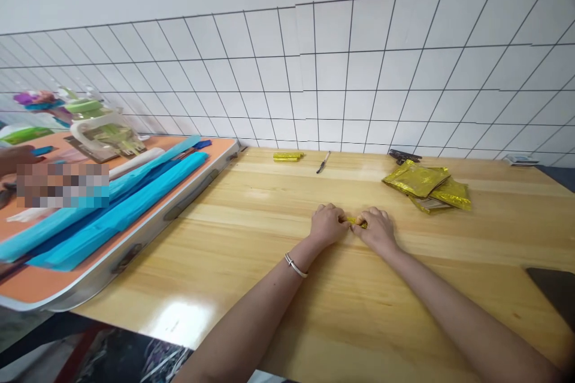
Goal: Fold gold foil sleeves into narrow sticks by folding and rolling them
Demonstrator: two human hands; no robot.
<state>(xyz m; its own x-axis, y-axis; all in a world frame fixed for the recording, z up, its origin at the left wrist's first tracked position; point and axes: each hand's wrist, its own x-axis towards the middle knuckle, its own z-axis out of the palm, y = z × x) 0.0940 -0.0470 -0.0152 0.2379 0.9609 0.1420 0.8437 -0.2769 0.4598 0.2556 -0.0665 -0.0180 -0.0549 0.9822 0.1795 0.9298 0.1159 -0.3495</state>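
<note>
A small gold roll [354, 221] lies low over the wooden table [251, 239], gripped at both ends. My left hand [329, 224], with a bracelet at the wrist, has its fingers closed on the left end. On the other end are the curled fingers of my right hand [376, 228]. Much of the roll is hidden by the hands. Behind them, near the wall, lie another gold roll [287, 157] and a pen [323, 163]. Several flat gold packets [417, 179] are piled to the right, beyond my right hand.
On the left, an orange-topped board [130, 239] carries long blue wrapped bundles [148, 197] and a clear container [105, 134]. Another person's hand [15, 160] is at the far left. A black clip-like object [404, 156] sits behind the packets; a dark flat object [554, 290] is at right.
</note>
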